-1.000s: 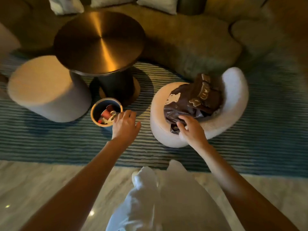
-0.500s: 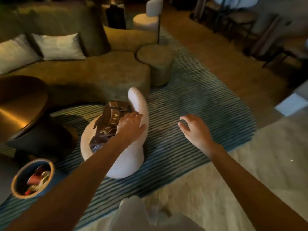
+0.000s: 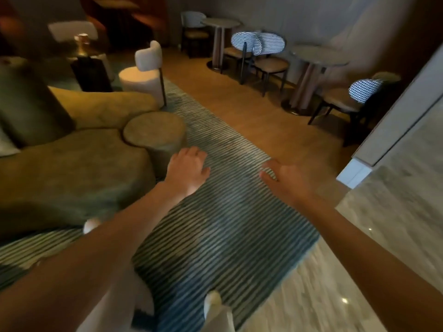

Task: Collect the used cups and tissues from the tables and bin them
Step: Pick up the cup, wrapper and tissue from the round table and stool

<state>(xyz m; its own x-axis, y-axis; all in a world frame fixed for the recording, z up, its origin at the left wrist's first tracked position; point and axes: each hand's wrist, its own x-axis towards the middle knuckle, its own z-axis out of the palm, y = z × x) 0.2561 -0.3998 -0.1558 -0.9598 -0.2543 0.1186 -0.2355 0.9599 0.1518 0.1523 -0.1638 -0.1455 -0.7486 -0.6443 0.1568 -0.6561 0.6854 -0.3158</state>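
Left hand [image 3: 188,170] and right hand [image 3: 286,177] hung empty, fingers loosely curled, above ribbed blue striped rug [image 3: 215,236]; round velvety pouf [image 3: 154,134] far left.

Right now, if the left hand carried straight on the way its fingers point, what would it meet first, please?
Probably the round ottoman: the empty left hand points up and away towards its near edge. Depth is unclear, so it could pass over the striped rug instead.

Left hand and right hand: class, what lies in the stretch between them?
In the head view, only bare striped rug shows between the left hand and the right hand.
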